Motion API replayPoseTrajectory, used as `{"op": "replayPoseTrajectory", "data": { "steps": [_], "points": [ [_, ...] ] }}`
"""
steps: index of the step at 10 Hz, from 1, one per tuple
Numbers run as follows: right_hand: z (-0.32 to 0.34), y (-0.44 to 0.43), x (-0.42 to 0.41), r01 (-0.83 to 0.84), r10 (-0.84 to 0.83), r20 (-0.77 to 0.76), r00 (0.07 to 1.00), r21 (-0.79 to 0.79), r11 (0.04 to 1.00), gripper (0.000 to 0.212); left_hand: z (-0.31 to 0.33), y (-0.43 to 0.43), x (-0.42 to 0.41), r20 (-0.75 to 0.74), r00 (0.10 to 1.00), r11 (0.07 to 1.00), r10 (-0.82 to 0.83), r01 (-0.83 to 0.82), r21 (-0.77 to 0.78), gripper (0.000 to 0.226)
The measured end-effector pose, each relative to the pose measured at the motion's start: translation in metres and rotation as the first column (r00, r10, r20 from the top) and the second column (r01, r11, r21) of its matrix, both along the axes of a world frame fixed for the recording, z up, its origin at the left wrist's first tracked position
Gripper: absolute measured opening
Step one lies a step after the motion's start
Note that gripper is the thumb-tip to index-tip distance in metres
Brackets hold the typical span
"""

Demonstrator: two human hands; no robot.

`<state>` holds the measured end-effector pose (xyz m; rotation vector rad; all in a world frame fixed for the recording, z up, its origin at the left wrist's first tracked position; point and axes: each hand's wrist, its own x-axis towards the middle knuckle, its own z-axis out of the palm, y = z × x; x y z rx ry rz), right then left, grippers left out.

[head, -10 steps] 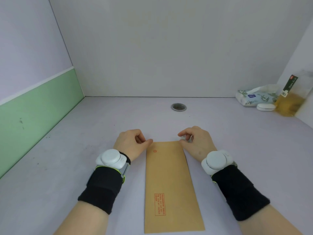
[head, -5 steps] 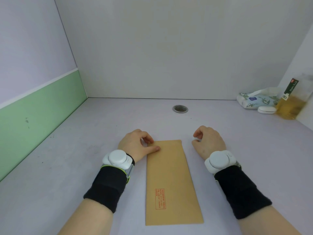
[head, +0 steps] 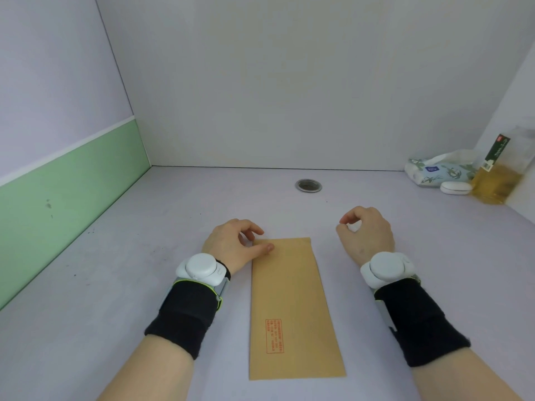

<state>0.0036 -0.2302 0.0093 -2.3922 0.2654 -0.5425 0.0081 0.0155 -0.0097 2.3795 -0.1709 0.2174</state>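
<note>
Envelope [head: 289, 299] flat on table [head: 115, 285], long axis 12–6, between the hands. Left hand [head: 231, 244]: thumb on its 11 o'clock corner, fingers loosely curled. Right hand [head: 366, 235]: clear at 2 o'clock, loosely curled, holding nothing.

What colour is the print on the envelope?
Red print on the tan envelope, clearest in the head view.
</note>
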Motion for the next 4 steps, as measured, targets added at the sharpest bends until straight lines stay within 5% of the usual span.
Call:
{"op": "replayPoseTrajectory", "data": {
  "steps": [4],
  "points": [
    [0.018, 0.021, -0.011, -0.176, 0.186, 0.028, 0.982, -0.202, 0.963, 0.012, 0.008, -0.003, -0.008, -0.045, 0.999, 1.000, 0.015, -0.014, 0.012, 0.051]
  ]
}}
